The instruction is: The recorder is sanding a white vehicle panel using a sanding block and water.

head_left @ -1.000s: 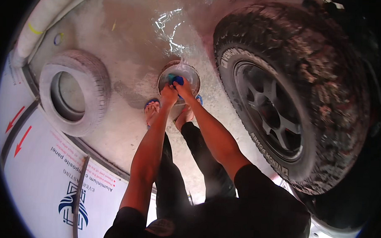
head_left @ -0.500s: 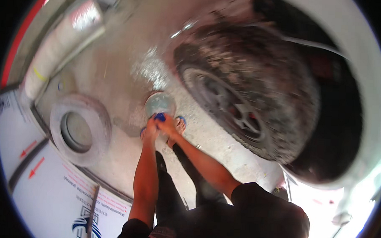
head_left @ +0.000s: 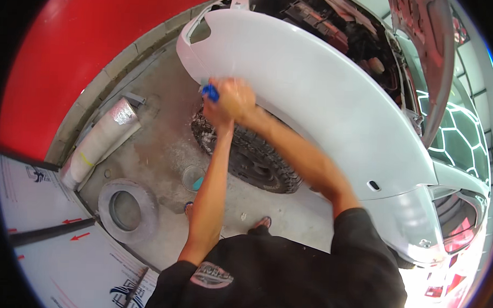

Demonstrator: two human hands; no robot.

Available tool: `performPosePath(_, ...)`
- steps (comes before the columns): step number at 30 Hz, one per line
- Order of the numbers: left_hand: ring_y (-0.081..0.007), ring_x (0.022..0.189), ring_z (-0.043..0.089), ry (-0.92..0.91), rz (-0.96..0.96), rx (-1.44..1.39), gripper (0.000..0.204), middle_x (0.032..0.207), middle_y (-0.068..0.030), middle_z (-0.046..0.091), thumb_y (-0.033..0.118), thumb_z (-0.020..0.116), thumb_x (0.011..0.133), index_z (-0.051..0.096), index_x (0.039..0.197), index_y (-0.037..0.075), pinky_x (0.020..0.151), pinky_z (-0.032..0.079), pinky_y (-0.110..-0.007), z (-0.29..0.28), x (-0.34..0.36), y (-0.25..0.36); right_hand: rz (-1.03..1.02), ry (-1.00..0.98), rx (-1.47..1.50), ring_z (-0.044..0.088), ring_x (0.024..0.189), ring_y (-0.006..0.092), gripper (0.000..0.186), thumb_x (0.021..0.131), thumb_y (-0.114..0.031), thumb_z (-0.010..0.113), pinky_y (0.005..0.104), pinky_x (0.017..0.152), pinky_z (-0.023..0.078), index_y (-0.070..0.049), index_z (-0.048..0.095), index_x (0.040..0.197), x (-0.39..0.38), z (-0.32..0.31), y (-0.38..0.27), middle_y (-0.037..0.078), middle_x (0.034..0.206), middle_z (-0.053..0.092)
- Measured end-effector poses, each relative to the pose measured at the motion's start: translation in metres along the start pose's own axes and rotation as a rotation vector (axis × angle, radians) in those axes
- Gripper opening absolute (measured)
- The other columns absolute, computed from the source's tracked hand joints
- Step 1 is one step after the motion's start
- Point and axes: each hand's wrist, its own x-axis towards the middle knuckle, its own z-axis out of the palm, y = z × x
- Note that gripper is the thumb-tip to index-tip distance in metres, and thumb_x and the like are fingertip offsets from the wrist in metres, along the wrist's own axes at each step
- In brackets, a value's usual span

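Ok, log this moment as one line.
left hand, right hand: together, holding blue item, blurred, grips unclear | white car panel: behind hands, contact unclear | bucket: below, teal item inside

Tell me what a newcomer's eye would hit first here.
Probably the pale car fender, curving broadly from upper centre toward the right, then the vivid red wall at upper left. Near the centre, the blurred left hand and right hand meet, a bright blue item showing at their left.

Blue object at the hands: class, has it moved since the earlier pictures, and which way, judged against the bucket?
Yes. The blue object, earlier at the bucket, is now up and away from it, near the white car panel.
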Motion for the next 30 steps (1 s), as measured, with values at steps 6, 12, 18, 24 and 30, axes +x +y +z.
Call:
performPosePath(6,-0.0461,0.149,0.028,0.033,0.419,0.454,0.057,0.157,-0.0368,0.030,0.025,0.041,0.109,0.032,0.150,-0.014,0.124,0.021,-0.046,0.104,-0.119,-0.003,-0.600,-0.251,-0.605,0.068,0.097,0.0293,0.024,0.082,-0.026,0.072,0.0444,0.077,0.059,-0.015,0.068,0.103,0.035,-0.130,0.090,0.005,0.101,0.068)
performPosePath(12,-0.0433,0.143,0.040,0.199,0.263,0.419,0.049,0.150,-0.0343,0.042,0.019,0.039,0.109,0.039,0.148,-0.011,0.121,0.030,-0.044,0.082,-0.068,0.013,-0.385,0.087,-0.574,0.065,0.106,0.0309,0.028,0.085,-0.031,0.073,0.0439,0.079,0.058,-0.015,0.069,0.107,-0.013,-0.253,0.166,0.004,0.116,0.066)
performPosePath(18,-0.0431,0.139,0.046,0.176,0.378,0.535,0.046,0.147,-0.0332,0.047,0.016,0.041,0.107,0.044,0.145,-0.010,0.116,0.038,-0.045,0.112,-0.158,-0.024,-0.168,-0.027,-0.300,0.070,0.094,0.0347,0.058,0.087,-0.060,0.070,0.0459,0.080,0.056,-0.007,0.070,0.109,-0.032,-0.263,0.210,0.013,0.102,0.070)
performPosePath(24,-0.0458,0.120,0.061,0.137,0.135,0.638,0.044,0.128,-0.0358,0.061,0.020,0.040,0.109,0.049,0.140,-0.010,0.101,0.048,-0.048,0.070,-0.046,0.041,-0.090,-0.067,-0.319,0.071,0.097,0.0359,0.059,0.080,-0.065,0.073,0.0474,0.085,0.056,-0.011,0.072,0.105,-0.019,-0.257,0.196,0.013,0.104,0.074)
performPosePath(30,-0.0431,0.139,0.046,0.105,0.422,0.591,0.048,0.148,-0.0305,0.047,0.020,0.038,0.109,0.043,0.146,-0.010,0.117,0.037,-0.046,0.089,-0.137,-0.014,-0.063,-0.032,-0.236,0.070,0.086,0.0395,0.051,0.085,-0.057,0.072,0.0450,0.076,0.055,-0.008,0.073,0.100,-0.024,-0.261,0.203,0.019,0.092,0.072)
